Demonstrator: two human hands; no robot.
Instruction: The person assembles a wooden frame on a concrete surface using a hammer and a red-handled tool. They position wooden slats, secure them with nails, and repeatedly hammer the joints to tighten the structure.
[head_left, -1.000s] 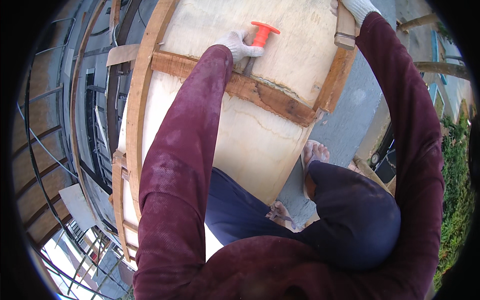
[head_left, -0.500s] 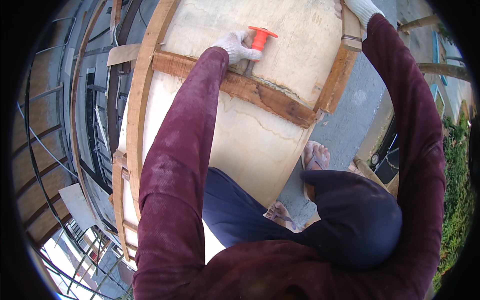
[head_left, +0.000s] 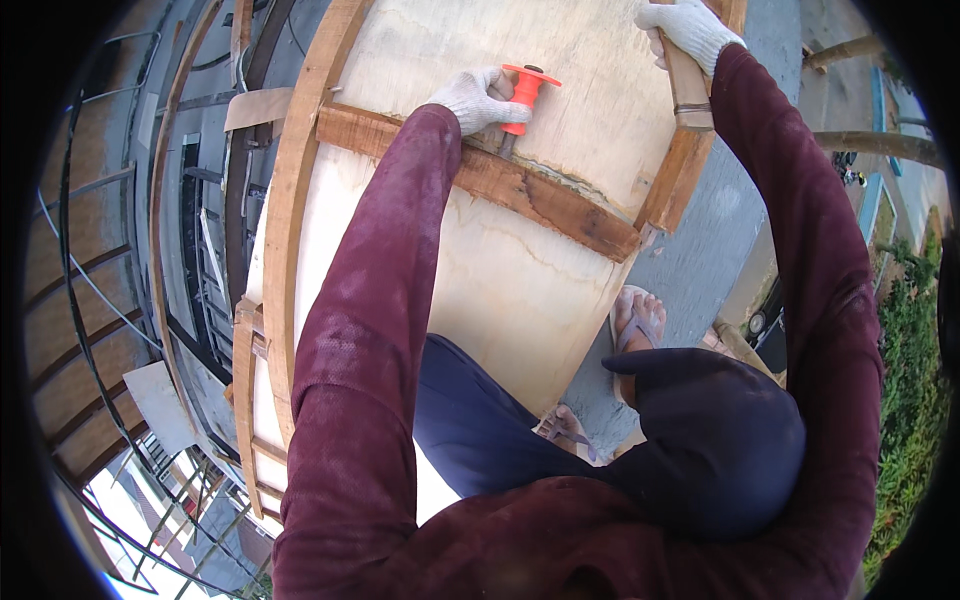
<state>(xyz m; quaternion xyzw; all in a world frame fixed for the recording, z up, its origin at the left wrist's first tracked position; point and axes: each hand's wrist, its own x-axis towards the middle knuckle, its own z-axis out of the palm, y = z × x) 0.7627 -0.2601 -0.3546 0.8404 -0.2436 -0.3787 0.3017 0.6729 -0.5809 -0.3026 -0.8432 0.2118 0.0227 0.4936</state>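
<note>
My left hand (head_left: 474,101), in a white knit glove, is closed round the orange grip of a chisel (head_left: 523,98) with a wide round guard at its top. The chisel stands nearly upright, a little tilted, its metal shank meeting the far edge of a wooden batten (head_left: 480,177) on a pale plywood panel (head_left: 500,270). At the upper right my gloved right hand (head_left: 697,32) grips a wooden tool handle (head_left: 686,85) with a band round its near end. Whatever sits at the handle's far end is out of view.
Curved wooden ribs (head_left: 300,200) edge the panel on the left, a shorter timber (head_left: 676,180) on the right. My sandalled feet (head_left: 637,318) stand on a grey ledge (head_left: 700,250). Beyond lie poles (head_left: 880,147), greenery and, to the left, a metal frame with cables (head_left: 70,210).
My right hand has swung left and down with the wooden handle, over the panel's right side. My left hand still holds the chisel at the batten; the view has shifted slightly.
</note>
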